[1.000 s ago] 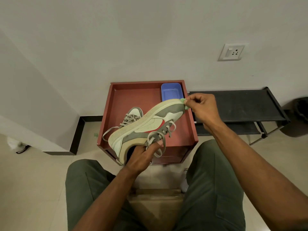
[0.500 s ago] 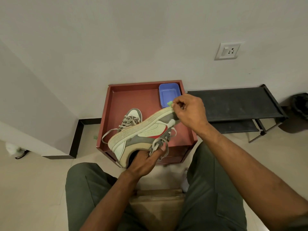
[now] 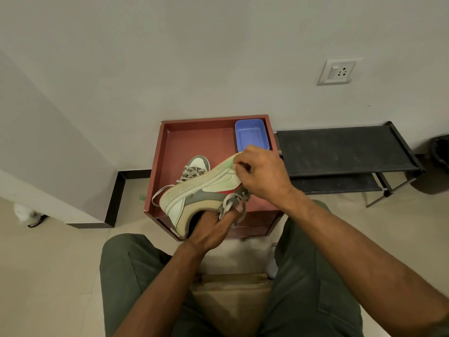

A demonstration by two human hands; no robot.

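A white, grey and red sneaker (image 3: 201,193) is held tilted on its side above the red-brown tray table (image 3: 170,152). My left hand (image 3: 211,229) is pushed into the shoe's opening and grips it near the heel and laces. My right hand (image 3: 262,173) has curled fingers pinching a small green item against the sole edge near the toe; the item is almost hidden by my fingers. A second matching sneaker (image 3: 195,166) lies on the tray behind the held one.
A blue plastic tub (image 3: 251,133) sits in the tray's back right corner. A black shoe rack (image 3: 340,152) stands to the right against the wall. A wall socket (image 3: 337,71) is above it. My knees in green trousers frame a beige stool below.
My right hand has slid along the sole edge from the toe tip leftward and down toward the shoe's side. The shoe has dropped slightly. My left hand keeps its grip.
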